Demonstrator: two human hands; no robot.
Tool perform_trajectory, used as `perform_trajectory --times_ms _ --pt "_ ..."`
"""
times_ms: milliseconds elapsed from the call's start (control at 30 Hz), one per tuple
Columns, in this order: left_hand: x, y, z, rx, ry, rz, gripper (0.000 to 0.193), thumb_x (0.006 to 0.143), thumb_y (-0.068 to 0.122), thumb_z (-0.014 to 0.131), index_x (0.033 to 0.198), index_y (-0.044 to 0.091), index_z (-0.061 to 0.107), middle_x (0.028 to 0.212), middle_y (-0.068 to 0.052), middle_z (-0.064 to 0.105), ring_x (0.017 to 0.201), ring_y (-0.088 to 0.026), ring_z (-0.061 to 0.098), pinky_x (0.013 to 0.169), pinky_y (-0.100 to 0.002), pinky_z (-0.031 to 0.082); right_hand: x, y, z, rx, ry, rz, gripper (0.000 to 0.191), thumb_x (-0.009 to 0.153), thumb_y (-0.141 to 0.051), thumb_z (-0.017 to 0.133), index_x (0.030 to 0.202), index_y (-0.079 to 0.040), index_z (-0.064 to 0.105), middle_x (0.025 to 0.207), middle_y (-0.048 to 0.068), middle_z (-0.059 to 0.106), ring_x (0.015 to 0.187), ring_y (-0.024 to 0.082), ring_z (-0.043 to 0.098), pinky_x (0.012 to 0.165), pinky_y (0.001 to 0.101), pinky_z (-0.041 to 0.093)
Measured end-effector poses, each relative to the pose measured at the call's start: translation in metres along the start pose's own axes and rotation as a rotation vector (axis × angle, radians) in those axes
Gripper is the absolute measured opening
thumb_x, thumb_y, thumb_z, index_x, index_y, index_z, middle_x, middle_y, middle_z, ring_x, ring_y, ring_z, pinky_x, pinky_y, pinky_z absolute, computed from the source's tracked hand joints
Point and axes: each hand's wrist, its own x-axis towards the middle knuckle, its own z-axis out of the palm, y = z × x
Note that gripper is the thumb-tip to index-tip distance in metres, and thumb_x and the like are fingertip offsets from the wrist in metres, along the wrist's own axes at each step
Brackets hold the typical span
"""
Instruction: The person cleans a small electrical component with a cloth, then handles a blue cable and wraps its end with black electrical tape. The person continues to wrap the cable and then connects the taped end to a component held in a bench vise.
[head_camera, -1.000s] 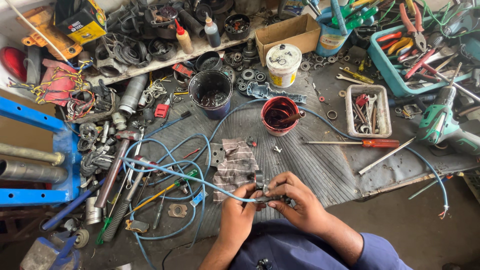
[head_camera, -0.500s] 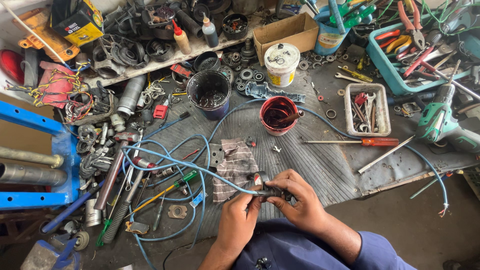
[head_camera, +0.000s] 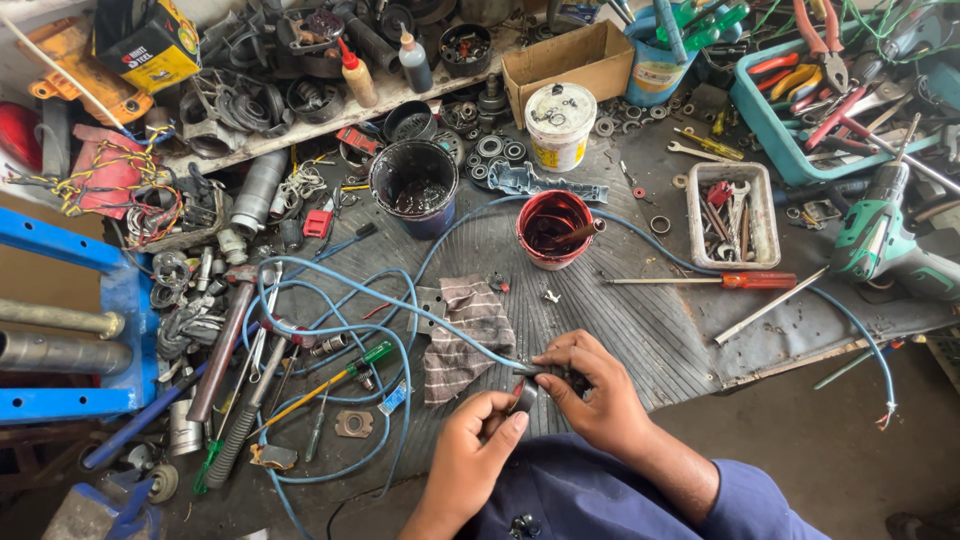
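Single head-worn view, looking steeply down from above the cluttered grey ribbed-mat surface (head_camera: 640, 330). Faces away from the wearer: far shelf at 12 o'clock, both hands close at 6 o'clock. No second view shares the scene.

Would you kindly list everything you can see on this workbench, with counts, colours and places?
blue wire: one, blue, looping across the bench to the hands
rag: one, grey striped, mid-bench
red tub: one, red, centre
dark tub: one, dark blue, left of the red tub
white tub: one, white, behind the red tub
cardboard box: one, brown, at the back
screwdriver: one, red handle, right of centre
small tray: one, grey, holding spanners
drill: one, green, right edge
left hand: pinching a small dark part
right hand: gripping the wire end
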Motion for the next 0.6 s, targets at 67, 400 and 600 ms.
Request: perform_trajectory --times_ms 67,400,600 --pt "-0.001 -0.002 -0.003 -0.156 -0.07 -0.069 0.02 0.094 0.012 0.072 0.109 -0.002 0.073 0.073 0.005 0.045 0.064 -0.002 0.037 0.056 -0.02 0.032 0.001 0.001 -0.001 -0.035 -0.033 0.087 0.023 0.082 -0.006 0.078 0.105 -0.004 0.074 0.103 0.009 0.067 0.09 0.021 0.067 0.077 0.0308 0.054" --pt "0.008 0.041 -0.012 0.194 -0.122 0.187 0.035 0.088 0.008 0.075 0.123 0.007 0.072 0.085 0.003 0.05 0.074 -0.009 0.049 0.067 -0.023 0.044 0.006 0.003 -0.013 -0.029 -0.117 -0.057 0.034 0.077 -0.006 0.082 0.11 -0.003 0.072 0.109 0.009 0.067 0.1 0.022 0.068 0.086 0.0333 0.054" --pt "0.012 0.074 -0.004 0.932 0.23 0.982 0.026 0.09 0.027 0.072 0.113 0.016 0.065 0.104 -0.003 0.064 0.1 -0.024 0.062 0.095 -0.043 0.038 0.004 -0.003 -0.017 -0.107 -0.151 -0.004 0.036 0.073 -0.003 0.082 0.108 -0.005 0.074 0.109 0.007 0.068 0.09 0.021 0.07 0.074 0.0327 0.056"
